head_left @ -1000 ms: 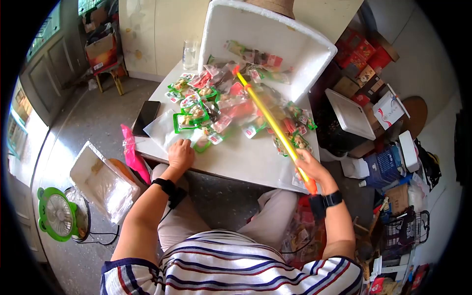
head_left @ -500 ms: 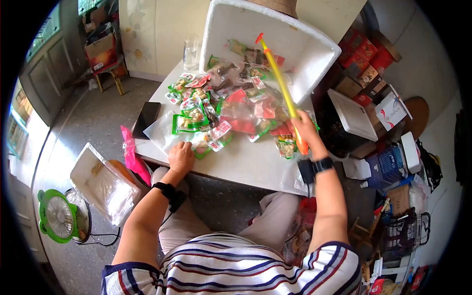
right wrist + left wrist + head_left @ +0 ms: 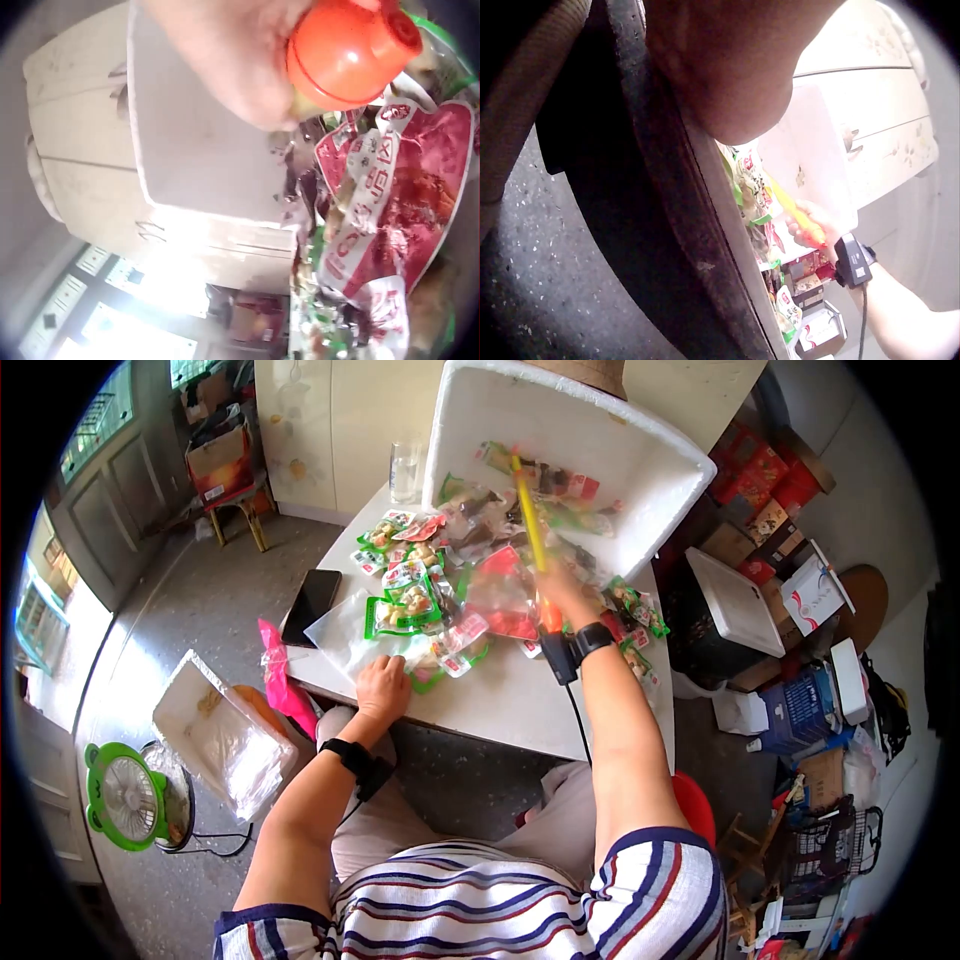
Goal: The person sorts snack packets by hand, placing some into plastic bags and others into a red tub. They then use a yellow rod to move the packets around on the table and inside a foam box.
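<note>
My right hand [image 3: 568, 592] grips a long yellow rod [image 3: 530, 520] near its orange end [image 3: 349, 56] and holds it above the packets, its far tip pointing into the foam box [image 3: 560, 420]. In the head view this hand is blurred. Beneath it lies a red-and-white food packet [image 3: 405, 202] among several small green-edged snack packets [image 3: 405, 605]. My left hand [image 3: 384, 686] rests on the table's front edge, fingers loosely bent, beside a clear plastic bag [image 3: 345, 635]. In the left wrist view the left hand's fingers are hidden.
On the white table [image 3: 480, 710] are a black phone [image 3: 311, 606] and a drinking glass [image 3: 404, 472]. A pink bag [image 3: 280, 675] hangs at the left edge. A smaller foam box [image 3: 220, 735] and green fan [image 3: 126, 792] stand left; a lidded black crate [image 3: 715, 630] stands right.
My right hand has moved forward and left over the packets with the rod, which now stands more upright in the head view. The left hand has stayed at the table's edge.
</note>
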Available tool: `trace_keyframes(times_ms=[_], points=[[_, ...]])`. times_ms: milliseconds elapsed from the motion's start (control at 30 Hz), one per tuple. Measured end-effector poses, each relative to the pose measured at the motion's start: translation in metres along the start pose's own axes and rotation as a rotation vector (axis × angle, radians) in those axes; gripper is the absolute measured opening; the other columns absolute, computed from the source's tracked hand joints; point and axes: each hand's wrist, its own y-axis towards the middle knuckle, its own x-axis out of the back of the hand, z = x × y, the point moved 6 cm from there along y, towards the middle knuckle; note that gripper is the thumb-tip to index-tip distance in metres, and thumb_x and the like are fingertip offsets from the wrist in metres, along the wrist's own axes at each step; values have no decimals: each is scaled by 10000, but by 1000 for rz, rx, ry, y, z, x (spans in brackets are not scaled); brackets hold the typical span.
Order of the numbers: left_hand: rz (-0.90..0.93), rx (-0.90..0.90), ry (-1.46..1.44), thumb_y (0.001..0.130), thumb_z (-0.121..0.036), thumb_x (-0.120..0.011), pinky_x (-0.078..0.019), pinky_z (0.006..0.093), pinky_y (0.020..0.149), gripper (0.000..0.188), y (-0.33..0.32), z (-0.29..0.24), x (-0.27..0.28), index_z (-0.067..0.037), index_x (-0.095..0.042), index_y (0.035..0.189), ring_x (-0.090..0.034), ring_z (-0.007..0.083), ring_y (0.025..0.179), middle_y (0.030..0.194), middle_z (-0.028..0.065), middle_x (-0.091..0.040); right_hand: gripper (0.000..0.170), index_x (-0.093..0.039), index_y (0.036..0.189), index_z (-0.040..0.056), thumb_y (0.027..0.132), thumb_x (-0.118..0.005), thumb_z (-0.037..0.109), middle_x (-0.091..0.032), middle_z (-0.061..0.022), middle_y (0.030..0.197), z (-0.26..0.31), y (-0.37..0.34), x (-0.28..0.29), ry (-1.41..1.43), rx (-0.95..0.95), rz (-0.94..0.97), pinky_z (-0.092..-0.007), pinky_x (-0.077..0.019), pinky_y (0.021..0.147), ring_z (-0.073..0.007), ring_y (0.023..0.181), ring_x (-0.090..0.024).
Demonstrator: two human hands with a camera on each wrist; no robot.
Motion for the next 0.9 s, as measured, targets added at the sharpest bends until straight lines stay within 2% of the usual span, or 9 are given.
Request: trace_keyframes(times_ms=[33, 133, 267, 433, 533, 567, 700, 800, 900], points=[[4, 0, 8, 637, -127, -497, -395, 388, 571, 99, 0, 0, -1, -91, -489, 729, -499, 288, 668, 695, 97, -486, 310, -468, 979, -13, 734, -478, 176, -549, -108, 768, -6, -5, 5, 85, -88, 17, -282, -426, 573, -182, 642, -536], [2, 3, 23, 639, -129, -495, -396, 387, 571, 95, 1, 0, -2, -89, -487, 725, -499, 288, 668, 693, 99, -484, 326, -469, 985, -14, 736, -485, 197, -536, -82, 755, -1, -28, 25, 161, -1, 89, -252, -418, 539, -139, 589, -514], [-3, 1, 29, 642, -130, -492, -397, 388, 569, 94, -2, -1, -2, -90, -491, 727, -500, 287, 668, 693, 101, -486, 393, -427, 1051, 30, 738, -461, 265, -550, -220, 858, -5, -30, 36, -86, 47, -116, -386, -419, 707, -352, 816, -534], [9, 10, 25, 646, -134, -489, -397, 390, 575, 95, 0, 2, -2, -89, -493, 729, -500, 286, 668, 696, 101, -488, 389, -398, 1078, 52, 743, -434, 246, -534, -248, 875, -12, -6, 34, -460, -85, -104, -439, -402, 732, -386, 830, -515], [9, 11, 8, 646, -134, -488, -397, 390, 575, 93, 1, 2, -2, -88, -492, 727, -500, 284, 664, 692, 99, -487, 369, -421, 1056, 24, 735, -448, 204, -514, -228, 930, -9, -13, 28, -374, -72, -110, -426, -384, 757, -382, 876, -486], [6, 11, 3, 645, -133, -488, -397, 390, 575, 92, 1, 1, -1, -87, -490, 725, -500, 284, 664, 691, 99, -486, 354, -435, 1044, 35, 739, -466, 212, -536, -184, 885, -4, -16, 28, -392, -20, -96, -398, -442, 641, -330, 801, -535], [-23, -17, -4, 644, -131, -488, -395, 389, 572, 84, 0, -2, 2, -83, -483, 714, -499, 282, 665, 687, 97, -483, 316, -439, 1020, 21, 750, -512, 169, -494, -49, 650, -13, -36, 34, 476, -140, 116, -259, -404, 386, -118, 452, -477], [10, -7, 32, 644, -131, -490, -392, 388, 572, 91, 0, 0, -2, -81, -484, 720, -500, 281, 672, 693, 98, -483, 320, -441, 1023, 16, 752, -507, 173, -497, -48, 649, -23, -42, 48, 358, -157, 66, -268, -401, 371, -125, 451, -484], [-17, -16, 40, 641, -131, -492, -390, 390, 563, 91, -1, 0, -1, -83, -486, 718, -502, 280, 664, 687, 98, -484, 303, -471, 993, 2, 747, -504, 175, -523, -66, 681, -10, -29, 42, 320, -48, -11, -282, -424, 482, -160, 549, -519]])
